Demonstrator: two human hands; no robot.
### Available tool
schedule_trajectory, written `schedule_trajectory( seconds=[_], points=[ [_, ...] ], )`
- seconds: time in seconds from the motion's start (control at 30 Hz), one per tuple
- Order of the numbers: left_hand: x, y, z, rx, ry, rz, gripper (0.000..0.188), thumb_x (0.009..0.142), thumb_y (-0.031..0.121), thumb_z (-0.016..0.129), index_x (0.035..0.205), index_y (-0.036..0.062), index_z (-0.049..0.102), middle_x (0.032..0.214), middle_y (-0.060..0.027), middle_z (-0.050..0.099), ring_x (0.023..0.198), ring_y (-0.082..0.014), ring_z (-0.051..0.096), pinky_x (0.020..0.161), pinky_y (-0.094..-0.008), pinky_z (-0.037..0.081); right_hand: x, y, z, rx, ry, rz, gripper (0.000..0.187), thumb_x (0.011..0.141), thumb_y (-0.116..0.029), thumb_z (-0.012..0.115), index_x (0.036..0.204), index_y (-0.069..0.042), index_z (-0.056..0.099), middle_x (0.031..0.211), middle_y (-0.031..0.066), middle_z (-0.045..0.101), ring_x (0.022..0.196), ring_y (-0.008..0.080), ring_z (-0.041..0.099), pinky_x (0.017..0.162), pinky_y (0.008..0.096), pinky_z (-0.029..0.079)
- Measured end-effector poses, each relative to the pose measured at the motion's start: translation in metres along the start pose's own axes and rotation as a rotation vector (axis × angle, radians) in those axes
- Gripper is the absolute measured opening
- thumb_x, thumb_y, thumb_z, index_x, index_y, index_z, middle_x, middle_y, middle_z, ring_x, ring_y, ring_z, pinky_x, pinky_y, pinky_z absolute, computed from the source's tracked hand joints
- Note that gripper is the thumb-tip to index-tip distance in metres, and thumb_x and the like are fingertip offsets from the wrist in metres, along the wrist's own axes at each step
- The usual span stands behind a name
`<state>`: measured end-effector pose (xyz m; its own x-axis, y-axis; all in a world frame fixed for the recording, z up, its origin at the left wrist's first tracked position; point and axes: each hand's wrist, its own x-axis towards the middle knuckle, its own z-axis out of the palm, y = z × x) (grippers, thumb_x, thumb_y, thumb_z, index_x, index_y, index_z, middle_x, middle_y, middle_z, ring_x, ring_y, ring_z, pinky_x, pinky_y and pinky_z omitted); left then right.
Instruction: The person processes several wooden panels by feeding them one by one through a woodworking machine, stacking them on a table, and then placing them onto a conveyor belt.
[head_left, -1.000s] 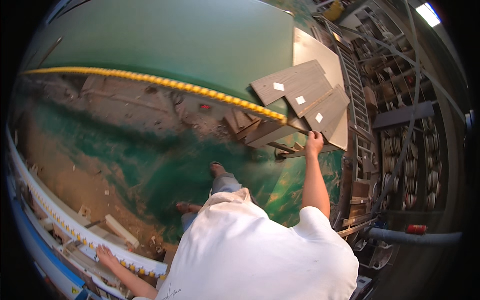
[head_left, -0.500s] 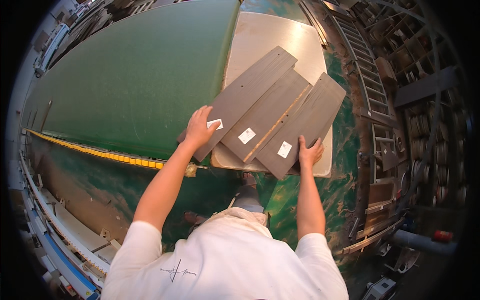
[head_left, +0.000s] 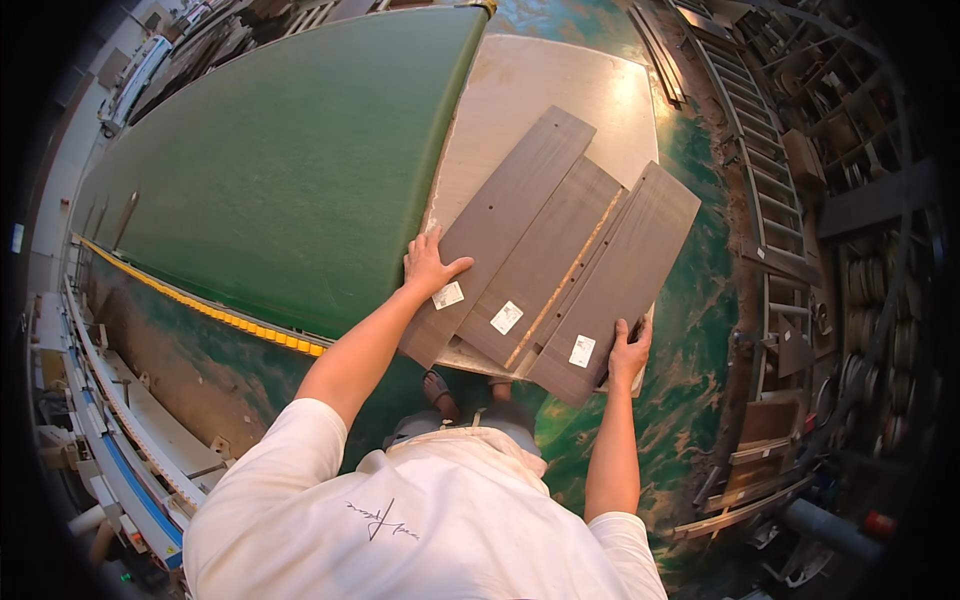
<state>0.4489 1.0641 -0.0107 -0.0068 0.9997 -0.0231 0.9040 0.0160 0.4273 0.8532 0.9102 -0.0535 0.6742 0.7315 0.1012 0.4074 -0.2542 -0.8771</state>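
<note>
Three dark grey-brown wooden boards, each with a white label near its near end, lie fanned and partly overlapping on a pale tabletop. My left hand holds the left edge of the left board, its thumb across the top face near the label. The middle board shows a raw light-brown strip along its right edge, with small dark holes beside it. My right hand grips the near right edge of the right board, thumb on top and fingers at the side. That board's near end overhangs the tabletop edge.
A large green conveyor belt borders the pale tabletop on the left, with a yellow strip along its near edge. Ladder-like metal rails run along the right, beside cluttered shelves. My feet stand on the green, dusty floor.
The boards have shifted nearer to me on the tabletop, and the right one has slid further over the near edge. Both hands stay on the outer boards. My feet have changed position.
</note>
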Motion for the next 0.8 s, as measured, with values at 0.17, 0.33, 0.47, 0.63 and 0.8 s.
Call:
schedule_trajectory(
  seconds=[0.17,0.33,0.47,0.63,0.8],
  points=[
    [0.001,-0.010,0.021,-0.073,-0.004,-0.041,0.101,0.076,0.070,0.073,0.144,0.0011,0.045,0.131,-0.0213,0.050,0.127,-0.0391,0.046,0.106,-0.0486,0.040,-0.002,0.002,0.014,-0.094,0.027,0.101,0.055,0.092,-0.024,0.073,0.136,0.004,0.054,0.134,0.0225,0.060,0.122,0.0317,0.060,0.105,0.0404,0.046],
    [-0.015,-0.009,0.027,-0.145,-0.014,-0.109,0.098,0.075,0.063,0.079,0.141,-0.0006,0.047,0.127,-0.0225,0.053,0.124,-0.0405,0.049,0.103,-0.0482,0.043,0.000,0.006,0.011,0.083,-0.030,0.240,0.053,0.094,-0.016,0.071,0.137,0.006,0.050,0.137,0.0195,0.059,0.125,0.0260,0.057,0.107,0.0373,0.044],
    [-0.052,-0.002,0.008,-0.227,-0.079,-0.222,0.095,0.072,0.052,0.086,0.141,-0.0009,0.047,0.129,-0.0223,0.053,0.124,-0.0400,0.051,0.104,-0.0469,0.043,-0.022,0.007,-0.005,0.116,-0.023,0.290,0.057,0.093,-0.021,0.073,0.138,0.005,0.049,0.136,0.0190,0.059,0.126,0.0261,0.056,0.106,0.0373,0.044],
    [-0.108,-0.010,0.006,-0.307,-0.101,-0.286,0.086,0.073,0.045,0.087,0.136,-0.0009,0.050,0.129,-0.0206,0.055,0.125,-0.0376,0.053,0.104,-0.0443,0.044,-0.051,-0.022,-0.037,-0.418,0.038,0.530,0.082,0.087,-0.047,0.078,0.142,0.004,0.046,0.141,0.0231,0.054,0.129,0.0307,0.055,0.107,0.0406,0.043],
    [-0.143,-0.010,-0.009,-0.358,-0.254,-0.475,0.080,0.075,0.049,0.086,0.128,-0.0014,0.054,0.126,-0.0202,0.060,0.121,-0.0342,0.056,0.101,-0.0418,0.046,-0.057,0.009,-0.055,-0.310,-0.103,0.663,0.096,0.085,-0.071,0.066,0.139,0.006,0.048,0.140,0.0252,0.053,0.130,0.0335,0.053,0.105,0.0409,0.044]
  ],
)
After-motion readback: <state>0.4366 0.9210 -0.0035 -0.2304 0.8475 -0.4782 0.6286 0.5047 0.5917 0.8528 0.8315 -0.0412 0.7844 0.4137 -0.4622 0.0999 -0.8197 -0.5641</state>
